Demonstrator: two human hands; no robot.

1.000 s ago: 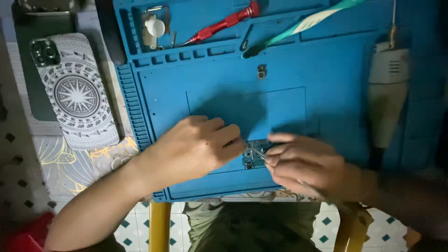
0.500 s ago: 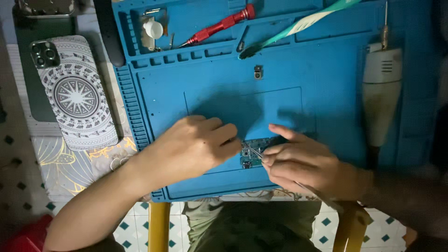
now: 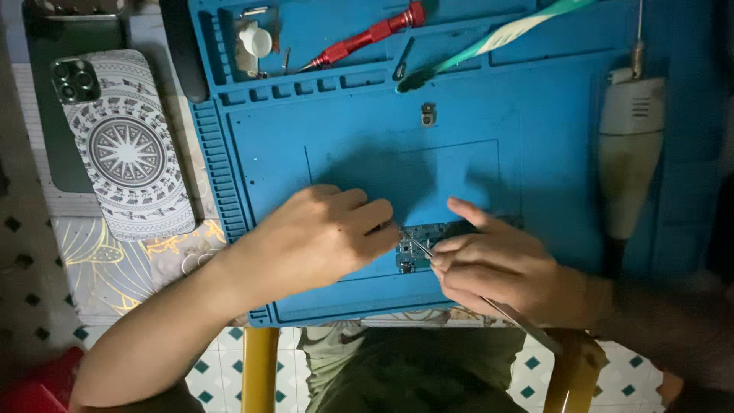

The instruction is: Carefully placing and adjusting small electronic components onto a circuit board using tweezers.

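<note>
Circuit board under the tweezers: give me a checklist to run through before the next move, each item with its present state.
1. Left hand steadies the circuit board: ok, fingertips touch its left edge.
2. Right hand grips the tweezers: ok.
3. Tweezer tips are over the board: ok.
4. Tips hold a part: cannot tell.
5. Board lies flat on the blue mat: ok.
6. Red screwdriver lies apart from the hands: ok.

One head-worn camera looks steeply down, close above the blue mat (image 3: 474, 115).
</note>
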